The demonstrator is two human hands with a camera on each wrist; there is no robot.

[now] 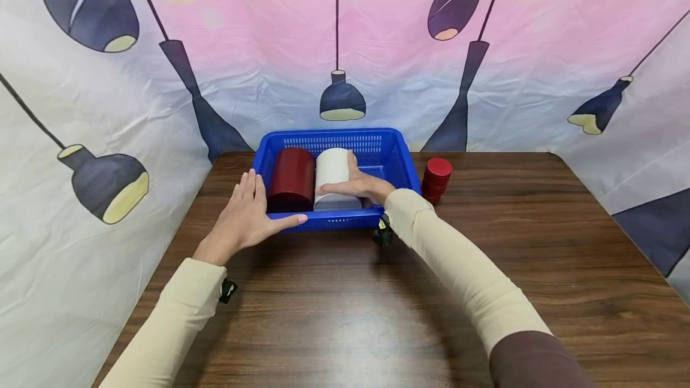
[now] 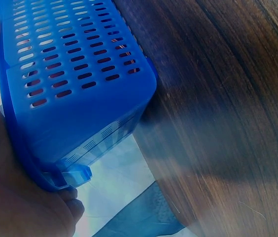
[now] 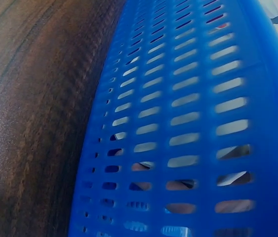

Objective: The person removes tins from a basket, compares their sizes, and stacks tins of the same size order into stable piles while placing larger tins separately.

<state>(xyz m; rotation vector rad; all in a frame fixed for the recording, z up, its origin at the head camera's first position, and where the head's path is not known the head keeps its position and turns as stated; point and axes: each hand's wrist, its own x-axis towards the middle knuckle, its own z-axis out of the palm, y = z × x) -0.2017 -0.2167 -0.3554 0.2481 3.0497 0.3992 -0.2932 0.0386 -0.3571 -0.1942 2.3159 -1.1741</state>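
Note:
My right hand [image 1: 358, 185] reaches over the front rim into a blue plastic basket [image 1: 345, 215] and grips a white cylindrical canister [image 1: 333, 166], thumb across its near part and a finger up its right side. Left of it in the basket is a dark red canister [image 1: 293, 172] of similar size. My left hand [image 1: 245, 214] rests on the basket's front left corner, fingers straight along the left rim and thumb along the front one. In the right wrist view, the slotted basket wall [image 3: 183, 118] hides most of the right hand.
Right of the basket, a small stack of red round tins [image 1: 436, 179] stands on the brown wooden table [image 1: 345, 316]. A fabric backdrop [image 1: 269, 88] printed with lamps hangs close behind the basket and along the table's left side.

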